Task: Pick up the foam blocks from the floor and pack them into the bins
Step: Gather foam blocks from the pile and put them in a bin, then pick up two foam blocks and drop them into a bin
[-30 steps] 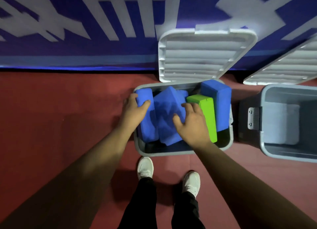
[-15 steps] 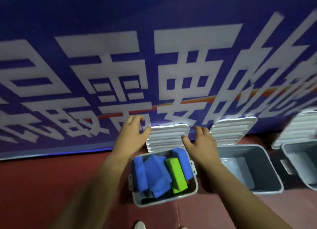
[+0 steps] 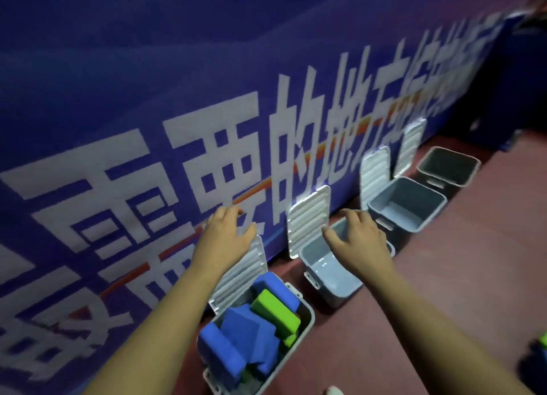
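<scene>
Head view, along the wall. The nearest bin (image 3: pixel 291 356) stands on the red floor (image 3: pixel 473 261) against the blue banner (image 3: pixel 148 83), its ribbed lid (image 3: pixel 242 273) leaning open behind it. Inside I count several blue foam blocks (image 3: pixel 236 329) packed at angles and one green foam block (image 3: pixel 275 311) toward the far side. My left hand (image 3: pixel 225 237) hangs above that lid, fingers loosely spread, holding nothing. My right hand (image 3: pixel 361 240) hovers over the second bin (image 3: pixel 334 279), also empty, fingers relaxed and slightly curled. Farther right, a third bin (image 3: pixel 414 205) and a fourth bin (image 3: pixel 450 163) stand open. A blurred green shape sits at the right edge; I cannot tell what it is.
</scene>
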